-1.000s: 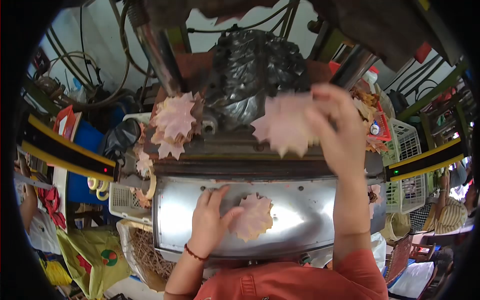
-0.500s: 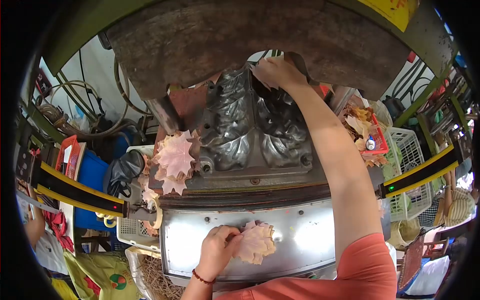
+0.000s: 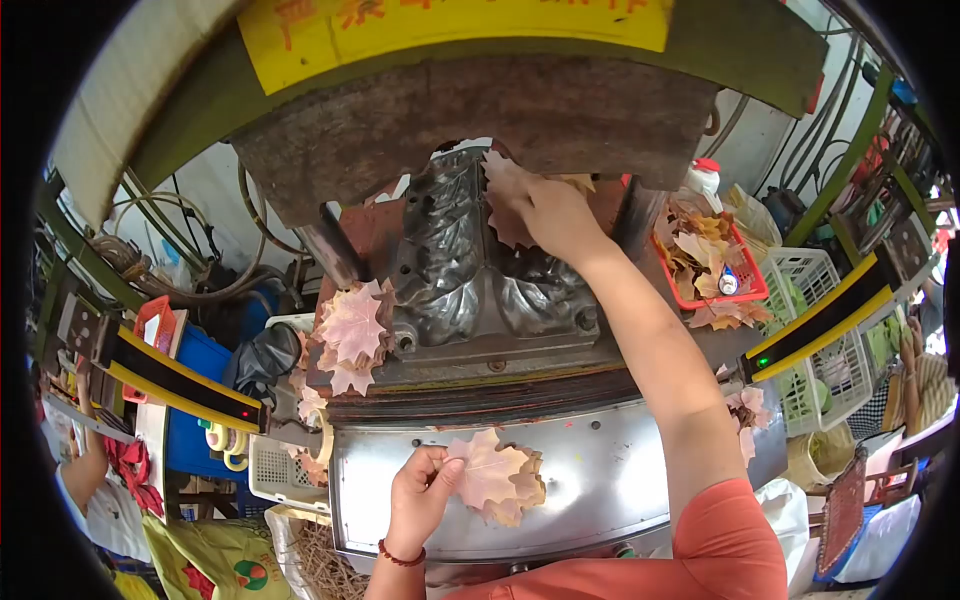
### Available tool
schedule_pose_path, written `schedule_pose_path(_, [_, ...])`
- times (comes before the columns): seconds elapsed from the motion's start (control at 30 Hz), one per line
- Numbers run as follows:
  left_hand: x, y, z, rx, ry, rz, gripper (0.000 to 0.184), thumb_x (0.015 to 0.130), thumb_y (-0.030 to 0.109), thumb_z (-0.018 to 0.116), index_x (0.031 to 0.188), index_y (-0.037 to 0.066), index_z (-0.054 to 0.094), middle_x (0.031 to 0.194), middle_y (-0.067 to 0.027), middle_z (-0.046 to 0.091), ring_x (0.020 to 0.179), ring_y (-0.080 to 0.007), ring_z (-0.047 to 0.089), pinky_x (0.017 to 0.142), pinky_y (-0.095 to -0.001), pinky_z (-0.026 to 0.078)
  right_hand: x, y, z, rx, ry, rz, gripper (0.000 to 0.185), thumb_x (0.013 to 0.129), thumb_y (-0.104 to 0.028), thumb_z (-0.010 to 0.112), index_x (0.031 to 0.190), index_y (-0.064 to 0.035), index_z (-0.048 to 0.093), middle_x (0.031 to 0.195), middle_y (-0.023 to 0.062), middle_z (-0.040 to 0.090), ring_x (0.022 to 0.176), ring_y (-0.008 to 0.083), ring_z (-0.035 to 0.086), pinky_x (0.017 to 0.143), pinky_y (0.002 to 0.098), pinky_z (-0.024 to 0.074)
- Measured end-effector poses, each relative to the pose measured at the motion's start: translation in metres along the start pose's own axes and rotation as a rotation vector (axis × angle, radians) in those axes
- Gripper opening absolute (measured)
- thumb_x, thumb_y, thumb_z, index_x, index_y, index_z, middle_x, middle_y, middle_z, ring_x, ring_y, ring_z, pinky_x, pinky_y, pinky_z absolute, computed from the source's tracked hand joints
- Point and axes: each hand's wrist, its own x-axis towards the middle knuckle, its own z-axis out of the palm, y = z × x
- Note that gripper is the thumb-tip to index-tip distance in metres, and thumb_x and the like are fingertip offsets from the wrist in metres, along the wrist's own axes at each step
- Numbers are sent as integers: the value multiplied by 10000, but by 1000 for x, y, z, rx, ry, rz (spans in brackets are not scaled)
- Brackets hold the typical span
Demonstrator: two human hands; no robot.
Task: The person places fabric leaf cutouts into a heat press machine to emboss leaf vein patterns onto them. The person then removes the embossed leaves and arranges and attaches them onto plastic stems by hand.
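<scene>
My left hand (image 3: pixel 422 495) pinches a pale pink artificial maple leaf (image 3: pixel 487 468) between thumb and fingers. Under that leaf lies a small stack of similar leaves (image 3: pixel 522 508) on the metal tray. My right hand (image 3: pixel 562 218) reaches to the far right part of a dark metal mould (image 3: pixel 445 285) with raised leaf-vein relief. Its fingers are closed on another pinkish maple leaf (image 3: pixel 508 182), which lies against the mould; the fingertips are partly hidden. To the left of the mould sits a pile of pink maple leaves (image 3: pixel 350 325).
A heavy press plate (image 3: pixel 470 100) hangs over the mould. Yellow-and-black bars (image 3: pixel 180 375) flank the shiny metal tray (image 3: pixel 390 520). At right, a red basket (image 3: pixel 755 270) holds brownish leaves beside a white crate (image 3: pixel 835 350). Other people's arms show at both edges.
My left hand has lifted a leaf off the small stack. My right hand has drawn back nearer over the mould with its leaf. The view has shifted, showing more of the yellow sign.
</scene>
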Motion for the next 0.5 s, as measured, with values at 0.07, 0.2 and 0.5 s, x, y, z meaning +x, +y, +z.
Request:
schedule_pose_path(0.07, [-3,10,-1,-21,18,32,159,916,132,613,979,1,548,701,18,574,603,-25,485,538,-187,397,-5,5,-4,-125,169,12,266,808,-192,632,1031,-47,640,974,162,645,950,358,577,826,430,426])
schedule_pose_path(0.2, [-1,29,-1,-23,93,156,154,939,139,574,1011,14,519,693,23,553,573,-24,458,516,-181,378,-32,-54,-68,160,341,-58,210,789,-166,647,961,-45,650,846,117,637,855,298,581,824,417,402])
schedule_pose_path(0.5, [-3,63,29,-131,-25,340,168,959,144,535,1057,28,465,737,-29,603,608,-42,482,555,-175,385,-103,-90,-104,538,-442,-141,270,826,-309,638,749,-53,601,793,87,589,827,267,567,779,391,379])
